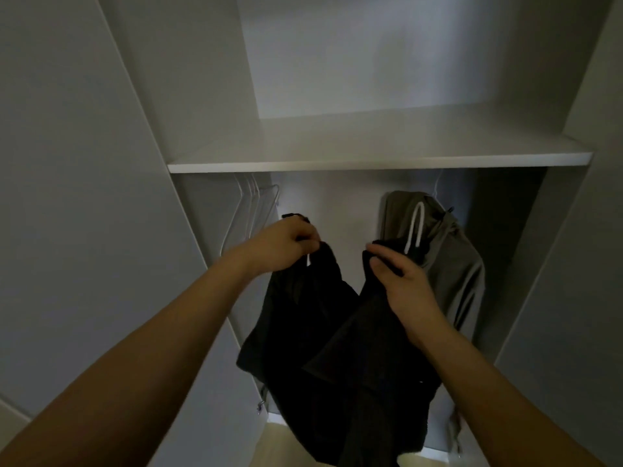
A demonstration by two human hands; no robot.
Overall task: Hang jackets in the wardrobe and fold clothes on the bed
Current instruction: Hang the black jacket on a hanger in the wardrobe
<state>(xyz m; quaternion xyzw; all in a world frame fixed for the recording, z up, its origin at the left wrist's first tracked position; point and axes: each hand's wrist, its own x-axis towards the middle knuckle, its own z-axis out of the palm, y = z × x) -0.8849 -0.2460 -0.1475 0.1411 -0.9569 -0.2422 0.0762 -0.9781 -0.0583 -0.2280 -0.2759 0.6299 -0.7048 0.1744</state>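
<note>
Head view, looking down into an open wardrobe (pixel 377 156). Black jacket (pixel 323 348) held up in front of the hanging space, gripped at the top on both sides and hanging open down the middle. Left hand (pixel 286 242) curled tight on the left shoulder edge, fingers pinching the fabric together with what looks like a bit of white hanger (pixel 307 261) poking out just below the knuckles. Right hand (pixel 401 284) wrapped round the other front edge, thumb on the near side, fingers tucked behind the cloth. Probably spread apart like that to keep the collar open so the hanger seats in the shoulders properly, though hard to say how far in it sits since the dark fabric hides most of it.

Just behind the right hand, a grey-green hooded jacket (pixel 462 264) already up on the rail, white drawstring (pixel 416 227) looping down its front. Over to the left, a bunch of bare wire hangers (pixel 253 210) pushed against the side wall, so plenty of room in the middle for this one. Rail itself hidden under the white shelf (pixel 337 163). Door panel (pixel 67 197) swung open on the left.

Guessing mid-hang: jacket not on the rail yet, bed and folding nowhere in shot.
</note>
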